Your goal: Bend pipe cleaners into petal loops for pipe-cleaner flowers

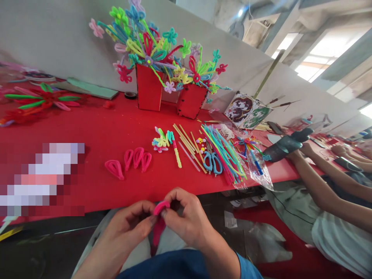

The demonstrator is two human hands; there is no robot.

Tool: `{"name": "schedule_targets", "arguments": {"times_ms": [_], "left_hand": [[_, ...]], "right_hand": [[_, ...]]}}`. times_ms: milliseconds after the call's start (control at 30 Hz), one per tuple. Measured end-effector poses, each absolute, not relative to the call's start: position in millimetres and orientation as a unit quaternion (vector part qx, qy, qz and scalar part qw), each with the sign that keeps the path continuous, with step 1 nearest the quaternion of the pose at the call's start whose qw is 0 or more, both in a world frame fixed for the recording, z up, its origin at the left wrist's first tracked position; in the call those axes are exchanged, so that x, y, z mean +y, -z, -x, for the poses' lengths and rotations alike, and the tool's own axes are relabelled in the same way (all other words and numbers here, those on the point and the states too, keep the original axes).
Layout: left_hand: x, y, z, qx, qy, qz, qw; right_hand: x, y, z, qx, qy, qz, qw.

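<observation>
Just off the table's near edge, my left hand [132,223] and my right hand [186,217] meet over my lap. Between their fingertips is a pink pipe cleaner [162,207], bent into a loop, pinched from both sides. My fingers partly cover it, and a blurred pink length hangs below. Several pink pipe cleaner loops [138,157] lie in a row on the red table [87,131], beyond my hands. Right of them rests a small cluster of pastel pipe cleaner flowers [161,140].
Blue-handled scissors [213,162], wooden sticks [188,141] and a bundle of coloured pipe cleaners [226,151] lie to the right. Two red vases [149,87] hold pipe cleaner flowers at the back. A dark bottle [283,147] and co-workers' arms [322,182] are farther right.
</observation>
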State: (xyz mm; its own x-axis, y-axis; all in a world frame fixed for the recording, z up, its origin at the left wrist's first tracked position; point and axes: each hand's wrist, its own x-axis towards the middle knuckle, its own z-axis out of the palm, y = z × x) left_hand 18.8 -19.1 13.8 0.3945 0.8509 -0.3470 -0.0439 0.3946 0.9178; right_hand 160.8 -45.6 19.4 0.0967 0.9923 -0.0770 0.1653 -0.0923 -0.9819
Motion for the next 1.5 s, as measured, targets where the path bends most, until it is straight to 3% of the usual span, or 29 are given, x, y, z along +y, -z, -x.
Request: {"name": "schedule_targets", "arguments": {"times_ms": [400, 800, 1100, 1500], "left_hand": [[-19.2, -4.8, -17.1, 0.455, -0.334, -0.434, 0.702], [-22.0, -9.1, -24.0, 0.445, -0.326, -0.437, 0.71], [-18.5, -10.9, -17.2, 0.435, -0.285, -0.481, 0.706], [-19.5, -4.6, -17.9, 0.45, -0.296, -0.509, 0.672]], "right_hand": [[-40.3, -14.4, -161.0, -0.465, -0.531, 0.501, 0.5], [-42.7, -7.3, -154.4, -0.271, -0.688, 0.349, 0.575], [-37.6, -9.7, -163.6, -0.268, -0.606, 0.401, 0.633], [-37.6, -8.7, -160.0, -0.339, -0.563, 0.446, 0.607]]}}
